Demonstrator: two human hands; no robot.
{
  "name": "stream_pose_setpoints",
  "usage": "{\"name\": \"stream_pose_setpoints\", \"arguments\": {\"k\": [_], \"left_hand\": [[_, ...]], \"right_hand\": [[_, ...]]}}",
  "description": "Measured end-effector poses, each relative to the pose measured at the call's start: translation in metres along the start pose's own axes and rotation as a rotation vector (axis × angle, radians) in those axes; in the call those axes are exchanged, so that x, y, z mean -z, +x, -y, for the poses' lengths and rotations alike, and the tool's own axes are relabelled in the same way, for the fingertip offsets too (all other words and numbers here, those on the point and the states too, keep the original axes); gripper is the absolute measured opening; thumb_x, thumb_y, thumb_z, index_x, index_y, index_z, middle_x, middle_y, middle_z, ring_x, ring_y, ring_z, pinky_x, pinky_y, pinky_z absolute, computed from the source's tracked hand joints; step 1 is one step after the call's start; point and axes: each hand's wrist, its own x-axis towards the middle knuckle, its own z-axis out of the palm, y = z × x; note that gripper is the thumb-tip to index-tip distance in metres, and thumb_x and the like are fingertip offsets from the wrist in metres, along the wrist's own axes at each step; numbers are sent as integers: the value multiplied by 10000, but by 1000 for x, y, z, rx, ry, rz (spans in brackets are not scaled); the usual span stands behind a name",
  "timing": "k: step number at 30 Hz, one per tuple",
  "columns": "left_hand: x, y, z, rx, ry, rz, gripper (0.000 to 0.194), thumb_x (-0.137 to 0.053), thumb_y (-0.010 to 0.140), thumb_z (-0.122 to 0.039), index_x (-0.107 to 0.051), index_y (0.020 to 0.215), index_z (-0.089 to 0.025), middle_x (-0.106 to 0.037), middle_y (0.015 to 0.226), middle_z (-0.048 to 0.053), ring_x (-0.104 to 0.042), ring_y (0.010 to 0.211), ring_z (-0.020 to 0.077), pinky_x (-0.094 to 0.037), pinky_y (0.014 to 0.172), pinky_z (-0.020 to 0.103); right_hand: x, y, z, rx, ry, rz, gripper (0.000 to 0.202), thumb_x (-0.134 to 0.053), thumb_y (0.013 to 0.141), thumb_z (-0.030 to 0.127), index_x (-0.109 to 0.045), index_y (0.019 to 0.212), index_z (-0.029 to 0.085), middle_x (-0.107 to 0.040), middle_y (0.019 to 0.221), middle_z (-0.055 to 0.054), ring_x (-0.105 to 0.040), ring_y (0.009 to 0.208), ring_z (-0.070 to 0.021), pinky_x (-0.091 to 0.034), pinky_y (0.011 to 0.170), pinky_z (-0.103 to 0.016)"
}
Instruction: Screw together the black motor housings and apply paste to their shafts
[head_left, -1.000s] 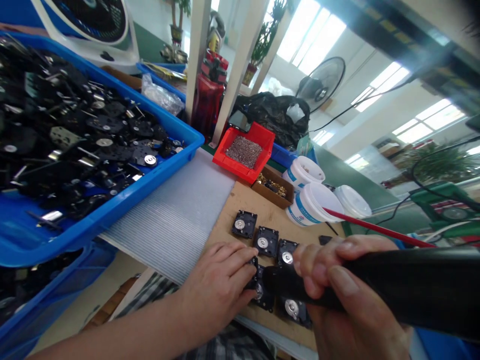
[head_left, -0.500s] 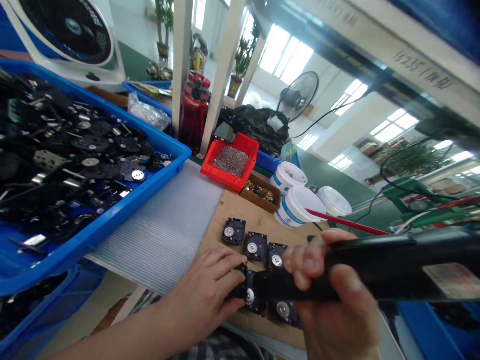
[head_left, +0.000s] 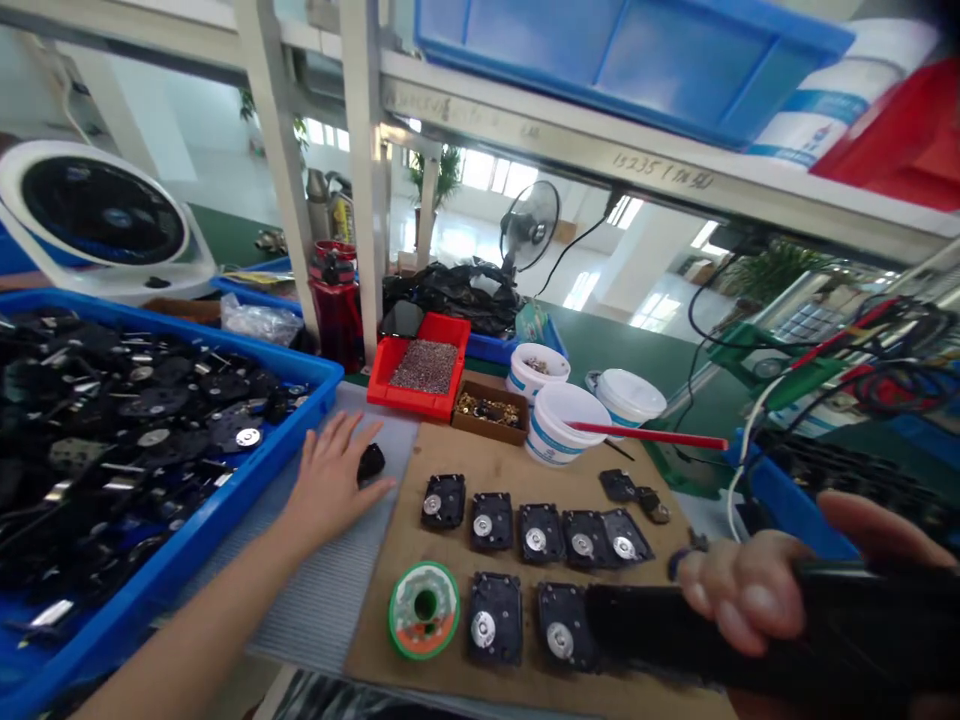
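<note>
your right hand (head_left: 750, 595): clamped round black handheld tool (head_left: 870, 625), likely rigid, best held mid-body. your left hand (head_left: 326, 485): fingers apart.

white fan (head_left: 105, 212), left | red bottle (head_left: 335, 318) between posts (head_left: 363, 190) | plant (head_left: 444, 180) behind

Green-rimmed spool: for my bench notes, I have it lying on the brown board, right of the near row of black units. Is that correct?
Not quite: the spool lies on the brown board, but left of the near row of black units, as the head view shows.
</note>
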Motion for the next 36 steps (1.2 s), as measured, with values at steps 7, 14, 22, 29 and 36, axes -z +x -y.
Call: {"name": "stream_pose_setpoints", "arguments": {"k": [7, 14, 22, 29, 36], "left_hand": [[-17, -3, -91, 29, 75, 257, 854, -614, 742, -648, -458, 1383, -105, -744, 950, 221, -700, 862, 413, -506, 768, 505], [5, -5, -79, 11, -67, 282, 745, -566, 791, -300, -283, 1453, -109, -678, 1152, 160, -665, 1021, 289, -502, 868, 375], [47, -81, -77, -272, -301, 218, 829, -579, 735, -122, -203, 1453, -293, -586, 1199, 76, -570, 1090, 263, -465, 964, 460], [15, -96, -67, -272, -432, 237, 850, -589, 739, -57, -215, 1460, -305, -542, 1300, 84, -497, 1181, 285, -419, 1024, 512], [-9, -106, -67, -47, -862, 204, 685, -751, 741, -311, -437, 1347, -250, -590, 1315, 111, -548, 1202, 334, -459, 1002, 504]], "right_hand": [[-32, 1, 8, 21, -20, 54, 374, -689, 814, 461, -630, 1091, 217, -515, 639, 20, -493, 533, -124, -460, 509, -269], [-48, 1, 16, -90, -11, 33, 348, -746, 770, 463, -664, 1013, 227, -540, 638, 27, -507, 532, -107, -470, 524, -245], [-65, 10, 9, -193, 81, -76, 322, -790, 712, 426, -679, 926, 212, -549, 613, 42, -496, 490, -86, -478, 520, -232], [-103, 15, -1, -225, 137, 44, 276, -787, 731, 404, -672, 892, 211, -569, 599, 52, -504, 460, -84, -475, 502, -236], [-154, 11, -27, -327, 117, 195, 249, -789, 746, 364, -642, 891, 225, -582, 605, 61, -515, 486, -87, -457, 484, -218]]}}
